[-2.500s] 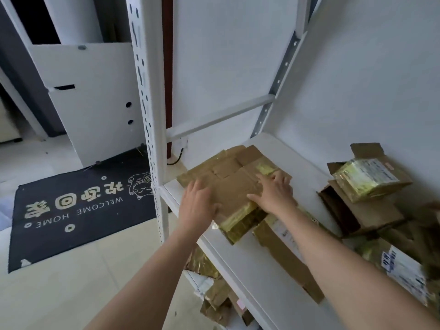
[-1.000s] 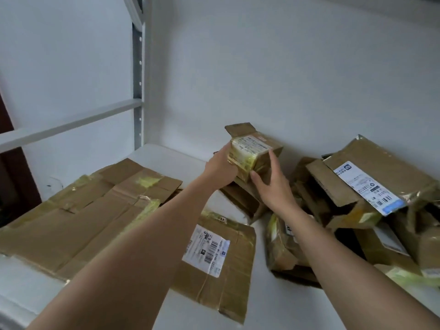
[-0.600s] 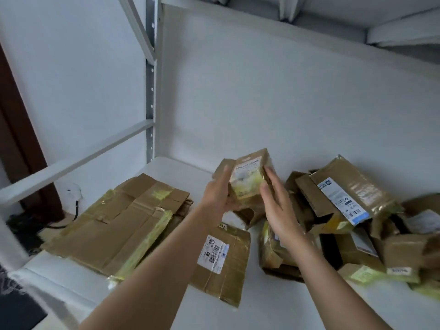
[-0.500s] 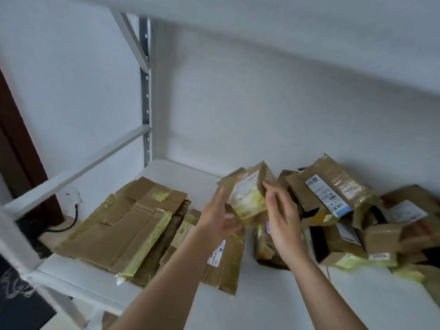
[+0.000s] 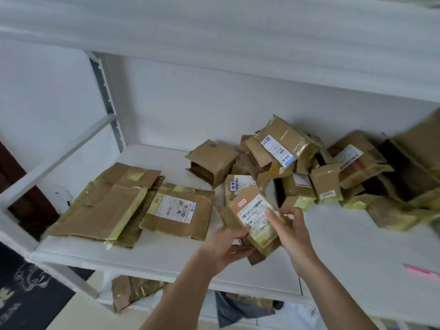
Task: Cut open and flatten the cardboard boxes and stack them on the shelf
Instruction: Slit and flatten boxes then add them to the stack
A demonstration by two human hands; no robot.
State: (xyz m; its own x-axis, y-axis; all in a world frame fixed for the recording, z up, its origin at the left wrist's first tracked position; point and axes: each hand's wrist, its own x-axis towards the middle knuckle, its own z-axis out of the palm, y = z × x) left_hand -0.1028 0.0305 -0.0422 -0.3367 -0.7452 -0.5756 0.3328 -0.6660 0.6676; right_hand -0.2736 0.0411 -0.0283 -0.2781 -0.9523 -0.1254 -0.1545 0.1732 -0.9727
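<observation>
Small labelled box (image 5: pixel 256 220) in both my hands, held above front edge of white shelf (image 5: pixel 152 254). Left hand (image 5: pixel 227 246) cups it from below, fingers curled under. Right hand (image 5: pixel 289 231) grips right side, thumb pressed on white label. Box long axis runs diagonal: far end up-left toward wall, near end down-right toward me, label face up. Flattened cardboard stack (image 5: pixel 107 202) lies left on shelf. Unopened box pile (image 5: pixel 309 170) heaped at right rear. Pink pen-like thing (image 5: pixel 421 270) at right edge.

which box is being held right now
The small box with the orange-tagged label, gripped by both the left hand and right hand; the others lie on the shelf.
</observation>
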